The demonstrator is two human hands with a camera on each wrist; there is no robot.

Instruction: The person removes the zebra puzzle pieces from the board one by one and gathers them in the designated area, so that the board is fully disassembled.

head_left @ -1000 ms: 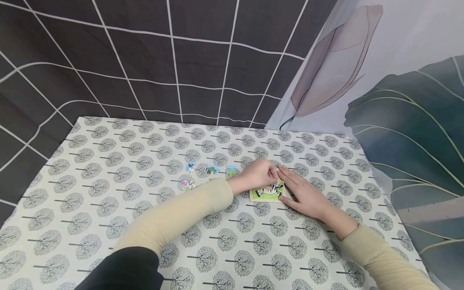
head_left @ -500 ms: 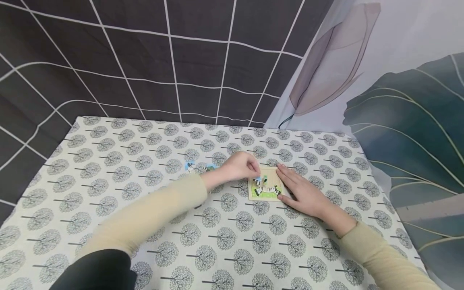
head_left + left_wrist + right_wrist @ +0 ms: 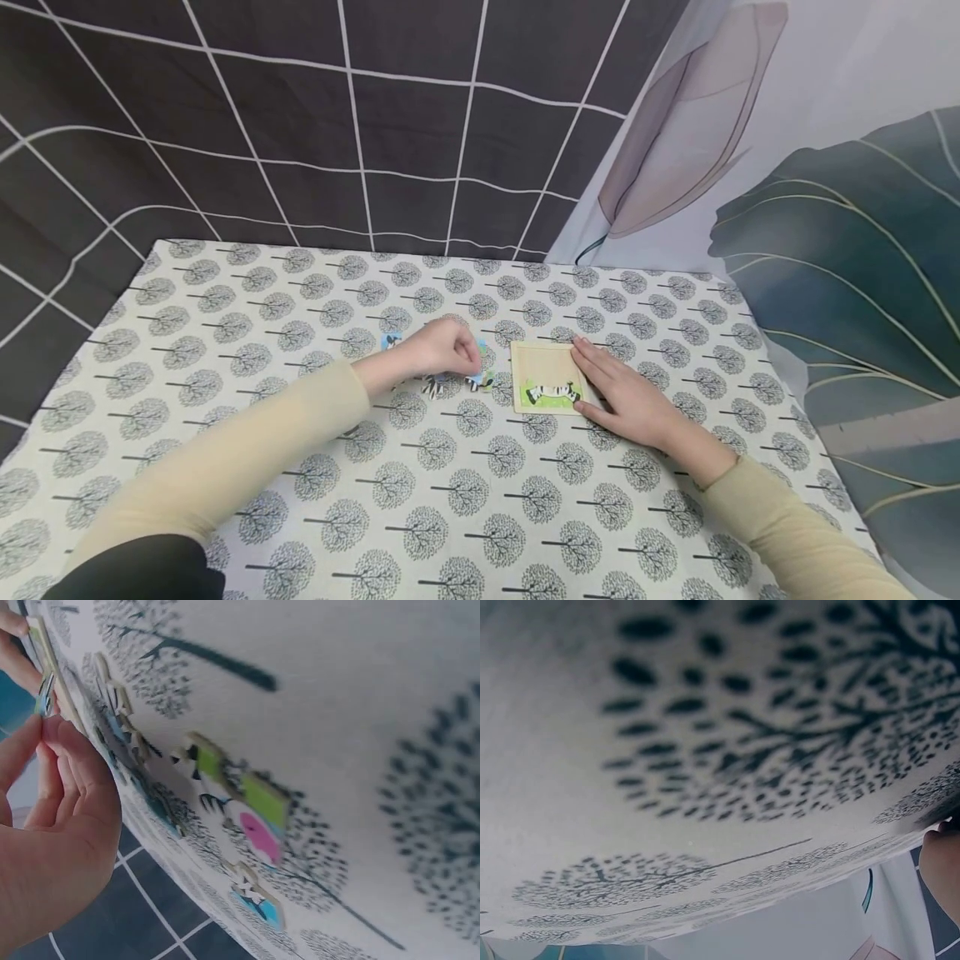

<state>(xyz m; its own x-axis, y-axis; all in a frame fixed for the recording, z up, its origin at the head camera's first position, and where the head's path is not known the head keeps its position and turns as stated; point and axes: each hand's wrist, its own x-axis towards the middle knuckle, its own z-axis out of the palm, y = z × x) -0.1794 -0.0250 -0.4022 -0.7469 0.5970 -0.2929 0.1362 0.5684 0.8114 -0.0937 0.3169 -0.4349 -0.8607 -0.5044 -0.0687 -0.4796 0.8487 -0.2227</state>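
My left hand (image 3: pixel 438 348) pinches a jigsaw puzzle piece (image 3: pixel 477 382) with zebra stripes and blue, between thumb and fingertips. In the left wrist view that piece (image 3: pixel 46 697) stands at the fingertips. To its right lies a square wooden puzzle board (image 3: pixel 543 358), with zebra and green grass pieces (image 3: pixel 553 393) along its lower part and bare wood above. My right hand (image 3: pixel 633 404) rests with straight fingers on the board's right edge. Several loose pieces lie around my left hand, partly hidden; a pink-marked piece (image 3: pixel 260 838) shows in the left wrist view.
A white tablecloth (image 3: pixel 480 467) printed with grey trees covers the table. Behind it hangs a dark curtain (image 3: pixel 285 108) with white grid lines. On the right is a pale curtain (image 3: pixel 840 83) with leaf shapes.
My left hand has moved left, away from the board, carrying the pinched puzzle piece off it. The board's upper part now shows bare wood. My right hand has stayed in place.
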